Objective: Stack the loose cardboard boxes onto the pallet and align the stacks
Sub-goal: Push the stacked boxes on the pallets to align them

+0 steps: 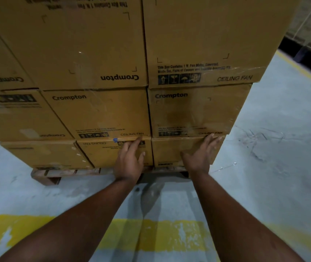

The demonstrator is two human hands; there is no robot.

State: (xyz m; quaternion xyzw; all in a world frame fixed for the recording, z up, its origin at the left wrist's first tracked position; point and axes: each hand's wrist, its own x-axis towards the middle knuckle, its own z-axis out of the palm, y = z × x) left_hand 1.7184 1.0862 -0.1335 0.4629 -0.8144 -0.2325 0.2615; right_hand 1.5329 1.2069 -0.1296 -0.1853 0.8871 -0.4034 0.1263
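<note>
Left hand: the left hand [130, 159] lies flat with straight fingers against the front face of the bottom middle box [101, 154], near that box's right edge, fingertips up at the seam under the box above. It grasps nothing; it presses.

Right hand: the right hand [202, 154] is spread flat on the front of the bottom corner box [167, 150], fingertips at its top right corner. Released, pushing, holding nothing.

Where the boxes are: already stacked on the wooden pallet [45, 175], three tiers in view along its front edge. I see no loose box on the floor [283, 148] from here.

Alignment: at the pallet's right front corner the tiers step outward going up; the top corner box [203, 40] overhangs the middle corner box [192, 114], which overhangs the bottom one.

Risk, tipping: my guess is that shoving the bottom tier further in widens the overhang above, and the upper boxes could lean out toward the person.

Risk, slipping: clear film or tape shines on the box faces; flat palms may slide rather than move the carton.

Risk, crushing: the bottom boxes bear the load; a hard push could dent a face, not shift it.

Risk, fingers: the fingertips sit at the seams between tiers and could get nipped if a box settles.
</note>
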